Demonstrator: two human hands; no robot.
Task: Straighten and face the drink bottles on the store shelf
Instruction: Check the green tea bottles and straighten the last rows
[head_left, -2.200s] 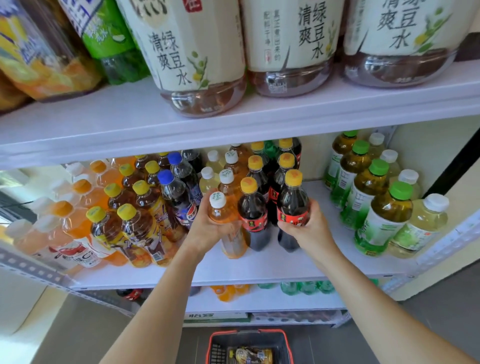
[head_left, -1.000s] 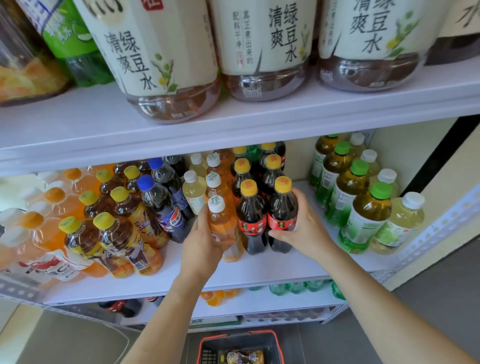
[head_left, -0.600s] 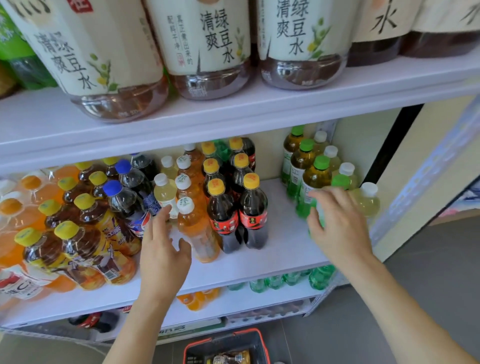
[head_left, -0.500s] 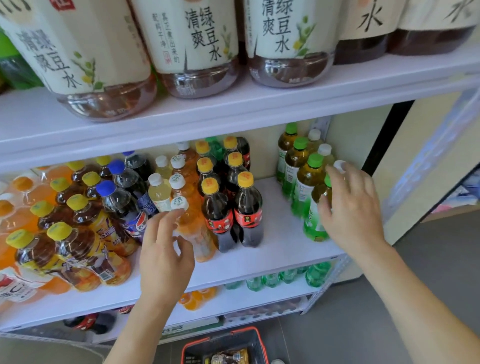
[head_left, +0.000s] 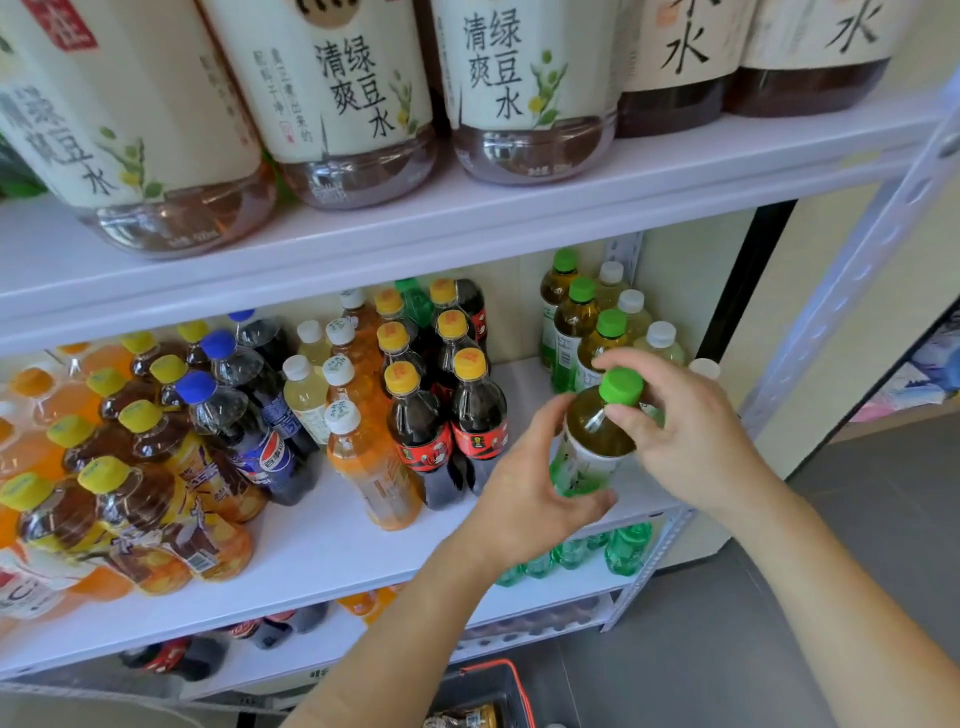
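Both hands are on the green-capped tea bottle: the left hand curls round its label and the right hand pinches by the cap. The shelf lip runs just below the left fingers, with the dark soda bottles close beside the thumb and bare board behind it. The bottle is near upright, cap topmost.

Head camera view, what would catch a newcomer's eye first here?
Both hands meet at the right of the middle shelf: the left hand grips the body of a green-capped bottle while the right hand holds it at the cap. Above, big jugs with cream labels line the upper shelf. Left of the hands stand dark bottles with yellow caps.
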